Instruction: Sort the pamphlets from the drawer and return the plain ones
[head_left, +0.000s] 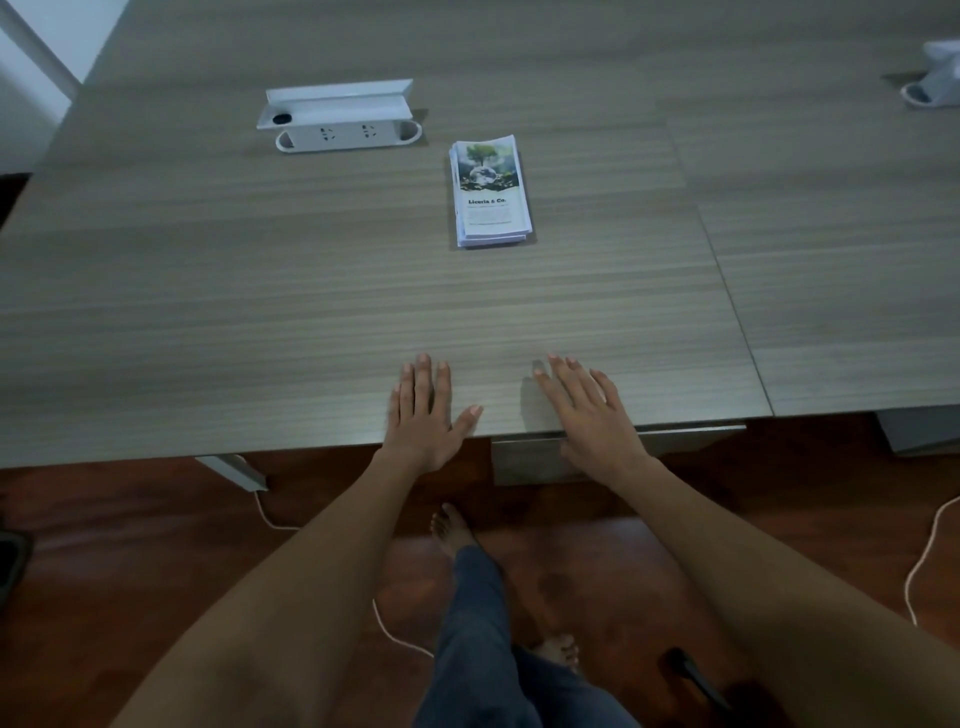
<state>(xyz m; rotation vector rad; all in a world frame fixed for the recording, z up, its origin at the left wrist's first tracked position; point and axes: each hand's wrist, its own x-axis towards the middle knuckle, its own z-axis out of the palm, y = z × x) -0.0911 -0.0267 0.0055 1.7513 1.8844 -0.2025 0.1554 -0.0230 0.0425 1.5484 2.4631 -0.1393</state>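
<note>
A stack of pamphlets (490, 191) lies on the wooden desk (260, 312), past the middle; the top one shows a tree-and-globe picture and the words "Liceria & Co.". My left hand (427, 415) rests flat on the desk's front edge, fingers spread, holding nothing. My right hand (587, 415) lies flat beside it, over the edge just above the shut drawer (524, 460) under the desktop. Both hands are well short of the stack.
A white power-socket box (340, 117) with its lid raised stands at the back left. A second white box (935, 78) sits at the far right on the adjoining desk. Below are white cables (930, 551), my legs and bare feet on a reddish floor.
</note>
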